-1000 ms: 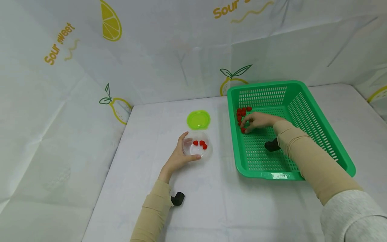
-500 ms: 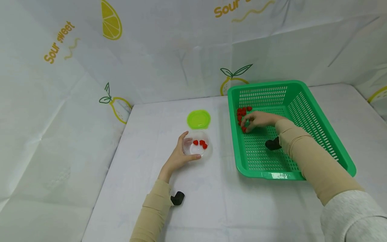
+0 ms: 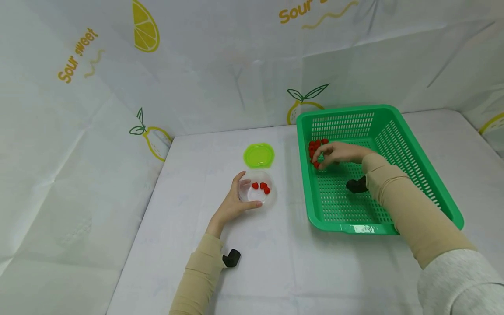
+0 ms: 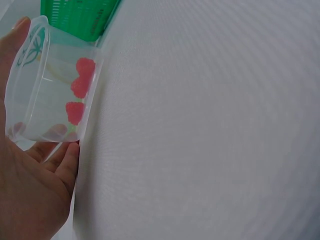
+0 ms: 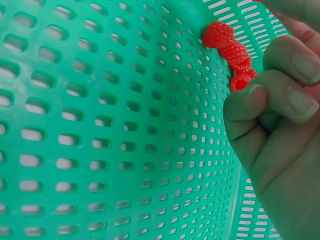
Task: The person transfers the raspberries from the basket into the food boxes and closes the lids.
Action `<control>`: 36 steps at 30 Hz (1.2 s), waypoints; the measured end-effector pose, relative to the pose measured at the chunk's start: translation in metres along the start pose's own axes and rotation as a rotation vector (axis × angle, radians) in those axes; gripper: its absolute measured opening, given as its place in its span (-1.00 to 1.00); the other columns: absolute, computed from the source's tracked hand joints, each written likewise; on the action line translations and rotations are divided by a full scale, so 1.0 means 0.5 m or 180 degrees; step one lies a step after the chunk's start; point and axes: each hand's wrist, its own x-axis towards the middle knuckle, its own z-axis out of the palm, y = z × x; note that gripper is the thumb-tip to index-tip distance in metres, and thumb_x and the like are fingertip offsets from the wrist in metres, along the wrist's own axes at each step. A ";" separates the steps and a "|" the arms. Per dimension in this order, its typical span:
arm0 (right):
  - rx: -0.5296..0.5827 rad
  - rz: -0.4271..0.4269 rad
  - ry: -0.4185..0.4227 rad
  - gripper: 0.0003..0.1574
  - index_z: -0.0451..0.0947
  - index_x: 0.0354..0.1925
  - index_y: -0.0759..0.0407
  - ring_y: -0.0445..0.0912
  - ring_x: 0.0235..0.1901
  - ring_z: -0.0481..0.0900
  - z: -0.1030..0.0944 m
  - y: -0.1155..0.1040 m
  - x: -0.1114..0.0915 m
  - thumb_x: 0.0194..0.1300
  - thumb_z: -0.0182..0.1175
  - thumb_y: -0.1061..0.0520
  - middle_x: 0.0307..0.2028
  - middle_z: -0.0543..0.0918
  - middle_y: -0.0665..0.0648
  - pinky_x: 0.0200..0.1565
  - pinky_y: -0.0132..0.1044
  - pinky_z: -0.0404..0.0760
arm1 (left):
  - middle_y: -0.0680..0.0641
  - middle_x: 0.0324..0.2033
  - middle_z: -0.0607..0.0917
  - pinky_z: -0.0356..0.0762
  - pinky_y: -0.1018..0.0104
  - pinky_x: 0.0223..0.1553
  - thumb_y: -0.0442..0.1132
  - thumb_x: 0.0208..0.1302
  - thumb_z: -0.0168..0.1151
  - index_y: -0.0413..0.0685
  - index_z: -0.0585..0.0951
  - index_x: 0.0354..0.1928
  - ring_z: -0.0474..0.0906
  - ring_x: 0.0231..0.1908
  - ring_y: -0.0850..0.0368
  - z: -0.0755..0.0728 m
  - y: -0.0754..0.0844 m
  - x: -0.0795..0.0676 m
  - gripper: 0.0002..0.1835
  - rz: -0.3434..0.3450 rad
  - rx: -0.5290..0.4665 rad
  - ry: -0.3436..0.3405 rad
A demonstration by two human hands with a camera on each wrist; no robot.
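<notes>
My left hand [image 3: 229,206] grips a clear plastic tub [image 3: 257,196], thumb on the near side and fingers round the far side. Several red raspberries [image 4: 75,113] lie on the tub's bottom. Inside the green basket [image 3: 305,192], my right hand [image 3: 341,152] pinches a raspberry [image 3: 316,165] between thumb and fingertips, close to the left wall. More raspberries [image 3: 312,148] cluster in the basket's far left corner, partly hidden by the fingers. From the right wrist, a row of raspberries [image 5: 233,53] shows beyond the curled fingers; the pinched one is almost out of that view.
A bright green lid [image 3: 258,155] lies flat on the white tablecloth [image 3: 260,271] behind the tub. The basket's raised walls stand around my right hand. A white printed sheet [image 3: 220,61] rises along the table's back edge.
My right hand has shifted slightly away from me along the basket's left wall, and the pinched raspberry has moved with it. The left hand and the tub have stayed put.
</notes>
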 end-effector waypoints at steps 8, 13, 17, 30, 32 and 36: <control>0.0269 -0.0036 0.0093 -0.58 0.51 -0.03 0.23 -0.14 -0.56 0.27 -0.004 -0.006 -0.006 0.15 0.28 0.09 -0.59 0.43 0.09 -0.40 -0.18 0.40 | 0.14 0.26 0.34 0.03 -0.13 0.37 0.12 -0.19 0.50 0.37 -0.09 0.41 0.11 0.37 0.06 0.000 -0.002 0.002 0.17 0.0028 0.0039 0.0013; 0.0391 -0.0138 0.0090 -0.56 0.49 -0.03 0.26 0.01 -0.49 0.32 -0.007 -0.011 -0.009 0.16 0.28 0.08 -0.59 0.44 0.14 -0.35 -0.13 0.43 | 0.14 0.26 0.34 0.02 -0.12 0.38 0.11 -0.18 0.50 0.36 -0.10 0.42 0.11 0.37 0.08 -0.001 -0.003 0.002 0.18 0.0034 0.0041 0.0001; 0.0450 -0.0226 0.0084 -0.56 0.48 -0.02 0.26 0.13 -0.43 0.31 -0.009 -0.014 -0.012 0.17 0.26 0.08 -0.59 0.42 0.12 -0.31 -0.09 0.43 | 0.12 0.28 0.33 0.00 -0.13 0.39 0.08 -0.15 0.49 0.40 -0.10 0.41 0.10 0.38 0.07 -0.002 -0.004 0.003 0.15 0.0037 0.0020 -0.0019; 0.0669 -0.0423 0.0168 -0.58 0.47 0.00 0.29 0.08 -0.40 0.35 -0.017 -0.031 -0.021 0.19 0.24 0.14 -0.62 0.39 0.09 -0.29 -0.11 0.45 | 0.15 0.26 0.34 0.03 -0.13 0.38 0.12 -0.20 0.50 0.39 -0.08 0.41 0.13 0.37 0.07 -0.001 -0.004 0.004 0.18 0.0018 0.0051 0.0024; 0.0682 -0.0450 0.0188 -0.58 0.47 0.00 0.29 0.05 -0.39 0.34 -0.017 -0.034 -0.020 0.20 0.23 0.14 -0.63 0.38 0.06 -0.29 -0.12 0.44 | 0.15 0.26 0.34 0.03 -0.12 0.38 0.12 -0.19 0.50 0.38 -0.08 0.41 0.13 0.37 0.08 -0.001 -0.004 0.004 0.18 0.0014 0.0057 0.0026; 0.0707 -0.0499 0.0197 -0.55 0.46 0.02 0.32 0.01 -0.36 0.36 -0.016 -0.046 -0.022 0.20 0.24 0.14 -0.63 0.36 0.00 -0.30 -0.17 0.44 | 0.14 0.27 0.34 0.03 -0.12 0.38 0.11 -0.18 0.50 0.37 -0.09 0.41 0.12 0.37 0.07 0.000 -0.003 0.003 0.17 0.0006 0.0077 0.0016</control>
